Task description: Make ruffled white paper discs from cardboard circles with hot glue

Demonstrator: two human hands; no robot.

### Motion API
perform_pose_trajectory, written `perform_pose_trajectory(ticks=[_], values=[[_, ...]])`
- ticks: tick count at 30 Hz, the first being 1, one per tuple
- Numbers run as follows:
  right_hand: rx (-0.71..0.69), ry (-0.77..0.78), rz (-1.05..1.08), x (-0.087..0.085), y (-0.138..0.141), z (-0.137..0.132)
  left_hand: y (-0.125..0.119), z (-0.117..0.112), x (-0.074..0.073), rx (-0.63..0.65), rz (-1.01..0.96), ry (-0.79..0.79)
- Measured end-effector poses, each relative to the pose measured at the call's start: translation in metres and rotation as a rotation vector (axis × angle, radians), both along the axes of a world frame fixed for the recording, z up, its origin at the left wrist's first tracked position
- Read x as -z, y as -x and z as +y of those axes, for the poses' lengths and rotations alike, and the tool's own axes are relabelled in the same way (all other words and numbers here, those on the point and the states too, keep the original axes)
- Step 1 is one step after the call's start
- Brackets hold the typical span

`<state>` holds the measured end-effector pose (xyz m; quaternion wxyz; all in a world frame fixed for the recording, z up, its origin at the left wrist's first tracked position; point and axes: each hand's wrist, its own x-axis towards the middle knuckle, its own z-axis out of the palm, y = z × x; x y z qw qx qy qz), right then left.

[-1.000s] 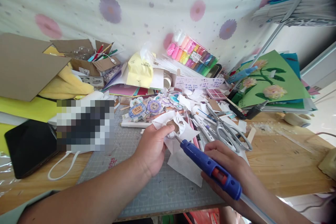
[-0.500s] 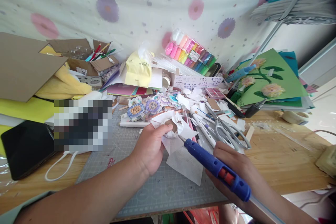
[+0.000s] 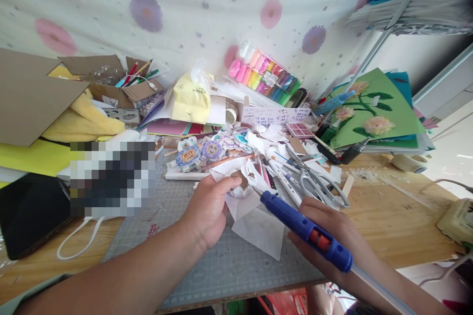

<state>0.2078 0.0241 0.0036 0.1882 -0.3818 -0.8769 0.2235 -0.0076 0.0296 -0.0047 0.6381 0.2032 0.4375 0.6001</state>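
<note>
My left hand (image 3: pixel 212 206) pinches a small piece of brown cardboard wrapped in white tissue paper (image 3: pixel 238 203), thumb on top. My right hand (image 3: pixel 325 231) is closed around a blue hot glue gun (image 3: pixel 306 229) with a clear glue stick (image 3: pixel 377 285) running out of its back. The gun's metal nozzle points left, at the right edge of the tissue-wrapped cardboard; I cannot tell if it touches. Below them a loose white tissue square (image 3: pixel 260 233) lies on the grey cutting mat (image 3: pixel 210 266).
Scissors (image 3: pixel 320 179), white markers (image 3: pixel 284 182) and several decorated paper badges (image 3: pixel 189 156) crowd the space behind my hands. To the left are a black tablet (image 3: pixel 35 216) and a white cord (image 3: pixel 79 256). A green sheet with paper flowers (image 3: pixel 391 103) leans at the right.
The glue gun's nozzle has shifted slightly up and right along the tissue-wrapped cardboard. The whole view has slid a little left. Both hands keep their hold.
</note>
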Motion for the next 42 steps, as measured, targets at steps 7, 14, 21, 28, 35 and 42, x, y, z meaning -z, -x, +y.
perform_pose_trajectory(ticks=[7,14,21,28,35,42], values=[[0.057,-0.042,0.075,0.001,0.000,0.000,0.000,-0.001,-0.001,0.008,-0.012,-0.002],[0.067,-0.001,0.036,-0.005,-0.001,0.001,0.000,0.000,0.002,0.003,0.009,0.014],[0.081,0.094,0.148,-0.005,0.000,0.003,0.000,-0.001,0.001,0.031,0.007,-0.040],[0.423,0.428,0.394,0.007,-0.032,0.028,0.000,0.000,0.001,0.030,0.021,-0.110],[1.026,0.227,0.621,0.016,-0.166,0.091,-0.002,-0.002,-0.008,0.015,0.065,-0.029],[1.180,0.228,0.356,0.049,-0.238,0.102,-0.003,-0.001,-0.011,0.021,0.071,0.029]])
